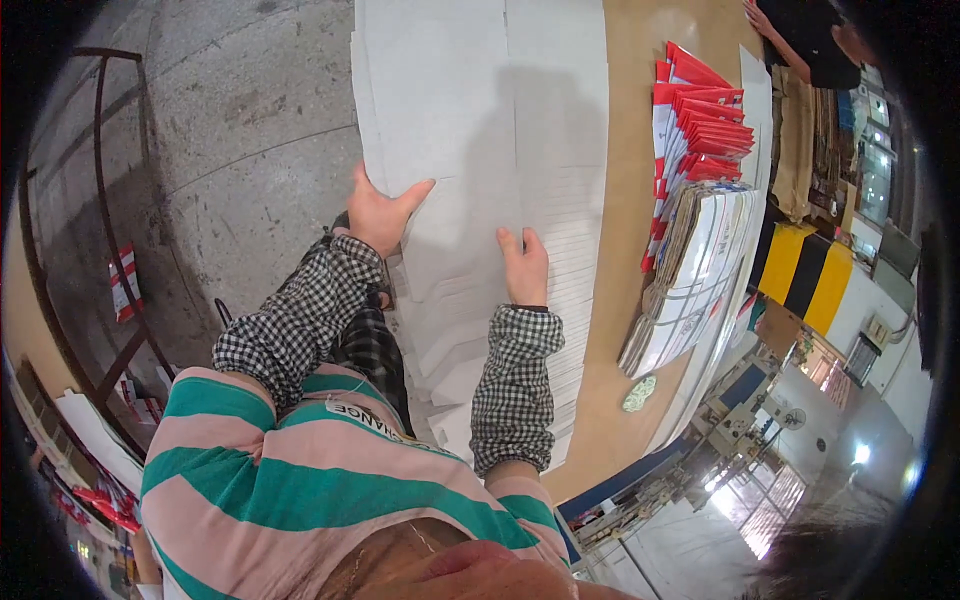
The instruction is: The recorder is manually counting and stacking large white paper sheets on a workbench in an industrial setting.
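A long spread of overlapping white paper sheets [440,110] runs along the near side of the table, their edges fanned in steps toward me. At its left edge is my left hand [385,212], thumb stretched out over the paper and apart from the fingers, which partly drop out of sight past the edge. My right hand [524,265] rests on the stepped sheets, thumb and forefinger pointing away and slightly apart; its other fingers are hidden. Neither hand shows anything clearly gripped. Checked sleeve covers reach both wrists.
Right of the paper, a tied bundle of flat white pieces [690,280] lies on the brown tabletop [625,150]. Beyond it is a fanned pile of red-and-white packets [705,125]. A small pale green patterned object [639,393] sits nearby. Another person's arm [785,45] shows at far right. A metal frame [105,200] stands left.
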### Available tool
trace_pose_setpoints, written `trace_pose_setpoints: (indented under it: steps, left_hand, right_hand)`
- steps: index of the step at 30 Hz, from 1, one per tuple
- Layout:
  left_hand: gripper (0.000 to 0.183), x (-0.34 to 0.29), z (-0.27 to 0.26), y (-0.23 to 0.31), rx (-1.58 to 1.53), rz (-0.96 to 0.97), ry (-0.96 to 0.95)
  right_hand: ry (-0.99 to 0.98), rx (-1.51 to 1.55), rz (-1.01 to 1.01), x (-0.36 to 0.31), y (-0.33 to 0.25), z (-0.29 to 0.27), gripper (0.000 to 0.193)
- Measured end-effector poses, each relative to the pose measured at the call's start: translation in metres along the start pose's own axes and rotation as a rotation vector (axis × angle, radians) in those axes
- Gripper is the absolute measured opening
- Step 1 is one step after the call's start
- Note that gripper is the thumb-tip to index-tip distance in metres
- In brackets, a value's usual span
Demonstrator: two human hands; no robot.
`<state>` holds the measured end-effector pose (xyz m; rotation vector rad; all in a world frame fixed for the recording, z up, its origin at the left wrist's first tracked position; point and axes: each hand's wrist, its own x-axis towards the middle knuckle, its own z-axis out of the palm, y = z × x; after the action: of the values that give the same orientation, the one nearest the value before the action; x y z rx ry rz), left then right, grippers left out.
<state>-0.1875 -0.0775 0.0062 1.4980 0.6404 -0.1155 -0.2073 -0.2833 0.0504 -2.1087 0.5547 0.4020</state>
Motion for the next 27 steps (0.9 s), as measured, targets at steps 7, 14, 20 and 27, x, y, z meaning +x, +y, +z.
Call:
trace_pose_setpoints:
  steps: [7,14,20,27]
  left_hand:
    - [0.079,0.001,0.002,-0.006,0.1,0.005,0.032]
    - [0.082,0.002,0.003,-0.013,0.032,0.012,0.007]
    - [0.089,-0.002,0.0,0.001,0.062,0.042,-0.006]
    - [0.091,-0.006,-0.002,0.015,0.188,-0.005,0.023]
  right_hand:
    - [-0.05,-0.043,0.027,0.002,0.003,-0.005,0.035]
    - [-0.072,-0.035,0.049,0.002,0.005,-0.006,0.034]
    - [-0.047,-0.024,0.051,0.0,-0.002,-0.01,0.035]
    - [-0.022,0.099,0.152,-0.011,0.006,-0.018,0.036]
